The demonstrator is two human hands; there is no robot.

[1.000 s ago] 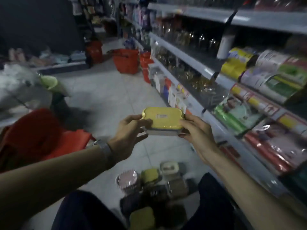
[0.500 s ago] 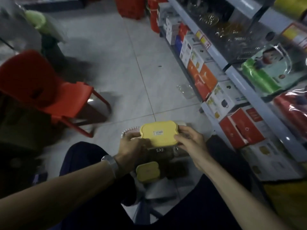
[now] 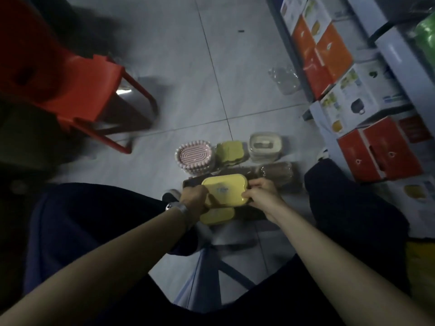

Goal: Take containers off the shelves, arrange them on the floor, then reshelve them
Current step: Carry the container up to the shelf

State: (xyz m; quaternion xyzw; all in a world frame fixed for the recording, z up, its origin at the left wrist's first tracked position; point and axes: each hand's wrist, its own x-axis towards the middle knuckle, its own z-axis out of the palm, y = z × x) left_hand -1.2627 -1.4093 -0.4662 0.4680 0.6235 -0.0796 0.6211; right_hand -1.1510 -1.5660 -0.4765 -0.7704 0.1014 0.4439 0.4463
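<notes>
A yellow-lidded container [image 3: 226,189] is held low between my knees, just above the floor. My left hand [image 3: 194,200] grips its left end and my right hand [image 3: 260,194] grips its right end. Directly beneath and nearer to me lies a second yellow-lidded container [image 3: 217,216]. Beyond them on the floor sit a pink ribbed dish [image 3: 194,157], a green-lidded container [image 3: 229,151], a clear container with a beige lid [image 3: 264,145] and a brownish one [image 3: 277,175]. A dark tray-like item [image 3: 190,183] shows behind the held container.
A red plastic chair [image 3: 77,90] stands to the left on the grey tiled floor [image 3: 188,90]. Shelving [image 3: 395,57] runs along the right, with red and white boxes [image 3: 379,154] on its bottom level. A crumpled clear wrapper [image 3: 284,78] lies near the shelf.
My view has tipped from the shelves down to the floor. Both hands have lowered the yellow-lidded container from chest height to just above the group of containers.
</notes>
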